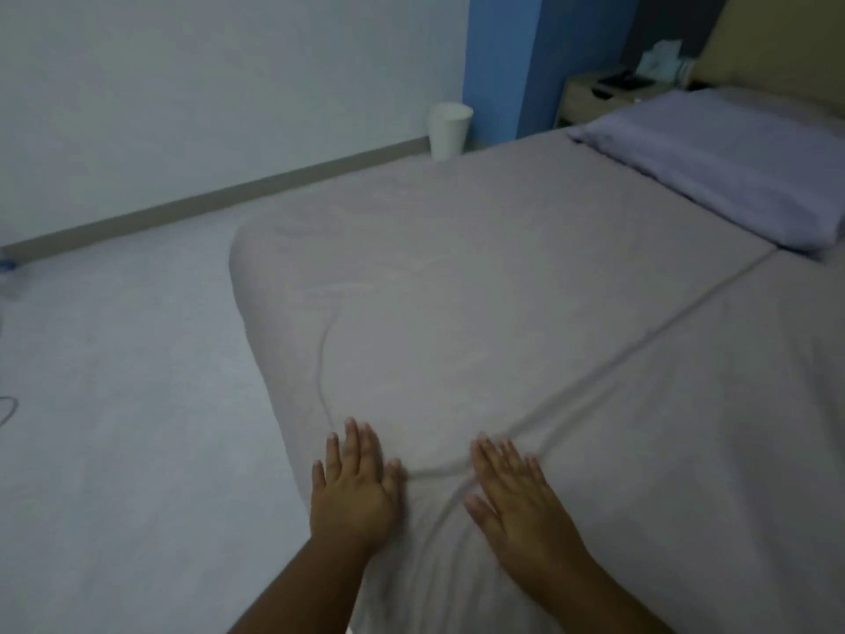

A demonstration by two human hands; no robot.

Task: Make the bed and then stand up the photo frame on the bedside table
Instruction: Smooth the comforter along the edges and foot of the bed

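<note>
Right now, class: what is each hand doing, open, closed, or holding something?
Left hand: open, fingers straight, pressing flat on the bed sheet near its edge.
Right hand: open, fingers straight, pressing flat on the sheet, holding nothing.

The bed sheet is matt, soft-looking grey-beige cloth, creased into ridges near its lower end. The pillow has a matt lilac cloth cover. The bedside table looks like pale wood with a dull finish. The bin seems smooth white plastic. The floor is pale, smooth and matt; the wall is matt paint.
</note>
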